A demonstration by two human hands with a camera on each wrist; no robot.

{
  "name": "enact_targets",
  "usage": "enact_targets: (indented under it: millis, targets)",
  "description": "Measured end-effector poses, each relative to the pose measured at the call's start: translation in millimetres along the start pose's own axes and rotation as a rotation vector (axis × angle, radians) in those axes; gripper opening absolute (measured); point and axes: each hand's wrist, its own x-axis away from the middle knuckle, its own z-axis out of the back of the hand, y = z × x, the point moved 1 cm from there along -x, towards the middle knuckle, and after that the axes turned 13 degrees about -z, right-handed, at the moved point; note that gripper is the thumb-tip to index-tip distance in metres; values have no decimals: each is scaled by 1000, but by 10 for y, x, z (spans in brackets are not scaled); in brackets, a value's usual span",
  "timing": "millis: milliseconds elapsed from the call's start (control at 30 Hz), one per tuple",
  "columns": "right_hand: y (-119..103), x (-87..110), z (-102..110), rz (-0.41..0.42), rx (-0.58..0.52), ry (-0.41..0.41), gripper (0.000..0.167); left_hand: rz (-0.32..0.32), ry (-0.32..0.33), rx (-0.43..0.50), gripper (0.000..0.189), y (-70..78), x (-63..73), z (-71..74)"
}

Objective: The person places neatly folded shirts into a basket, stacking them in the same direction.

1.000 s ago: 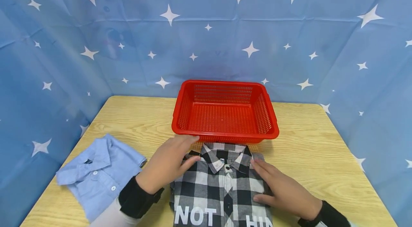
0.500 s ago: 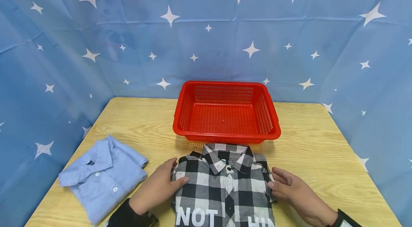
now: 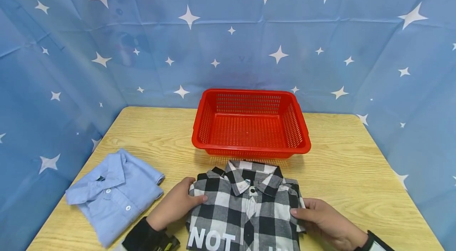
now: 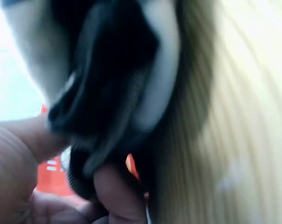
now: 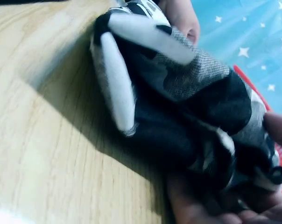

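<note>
A folded black-and-white checked shirt (image 3: 246, 207) with a buttoned collar and white lettering lies at the table's front, collar toward the basket. My left hand (image 3: 178, 201) grips its left side, thumb on top and fingers tucked beneath. On the opposite side my right hand (image 3: 327, 219) pinches the edge the same way. In the left wrist view, folded layers of the shirt (image 4: 108, 70) sit between thumb and fingers. The right wrist view shows the shirt (image 5: 178, 102) bunched over the fingers, its near edge raised above the wood.
Just beyond the collar stands a red plastic basket (image 3: 249, 150) with nothing in it. A folded light blue shirt (image 3: 115, 195) lies on the left of the wooden table (image 3: 349, 156). A blue star-patterned cloth (image 3: 235, 41) hangs behind and along both sides.
Both hands have left the shirt's top near the collar, moved down and outward to its sides, and taken hold of its edges. The basket and blue shirt stay put.
</note>
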Motion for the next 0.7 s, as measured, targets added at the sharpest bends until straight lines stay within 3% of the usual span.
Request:
enact_targets:
  millis: [133,233,300,500,700]
  targets:
    - [18,-45,-53,-16,-66,-45,28,-49,-42,252,61,-4,23,0]
    - [45,-75,-79,7,-100,-64,25,-73,-121,495,50,-25,49,3]
    - [71,-91,-89,29,-118,-55,22,-79,-159,590,48,-40,58,-3]
    - [103,-114,-103,53,-123,21,19,-78,-170,653,41,-50,64,-15]
    - [-52,56,-67,50,-29,61,28,-95,-186,711,32,89,128,80]
